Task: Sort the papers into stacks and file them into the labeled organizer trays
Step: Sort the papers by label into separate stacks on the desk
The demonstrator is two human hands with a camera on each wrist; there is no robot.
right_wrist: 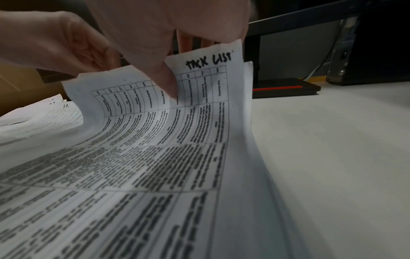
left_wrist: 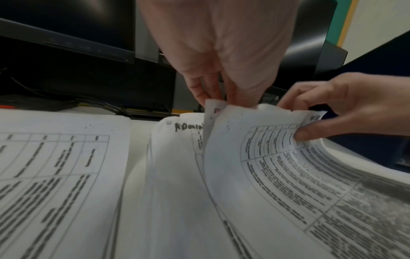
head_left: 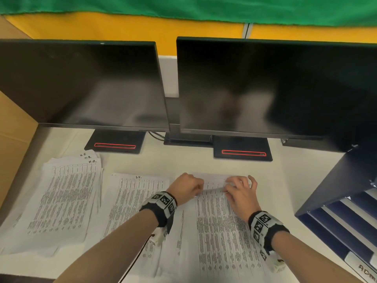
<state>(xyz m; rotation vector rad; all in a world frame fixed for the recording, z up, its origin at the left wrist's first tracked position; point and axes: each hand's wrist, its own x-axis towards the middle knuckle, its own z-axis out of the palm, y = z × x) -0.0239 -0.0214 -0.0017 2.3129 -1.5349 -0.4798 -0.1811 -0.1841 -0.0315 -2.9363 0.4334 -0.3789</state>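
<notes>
Three piles of printed sheets lie on the white desk: one marked H.R. [head_left: 69, 190] on the left, one marked I.T. [head_left: 134, 201] in the middle, and a third pile [head_left: 220, 231] under my hands. The top sheet [head_left: 214, 193] [left_wrist: 266, 157] [right_wrist: 177, 113] of this third pile bears the handwritten words TASK LIST, and its far edge is curled up. My left hand [head_left: 199, 190] [left_wrist: 213, 94] [right_wrist: 93, 61] pinches its far left corner. My right hand [head_left: 230, 189] [left_wrist: 310, 126] [right_wrist: 175, 84] pinches its far right part, thumb on the print. A sheet marked ADMIN [left_wrist: 177, 140] lies beneath.
A dark blue organizer [head_left: 346, 201] with slanted trays stands at the right; its nearest tray label [head_left: 367, 269] reads ADMIN. Two dark monitors [head_left: 81, 82] on black bases [head_left: 242, 152] stand behind the papers. A cardboard wall [head_left: 14, 139] borders the left. Bare desk [right_wrist: 332, 157] lies right of the pile.
</notes>
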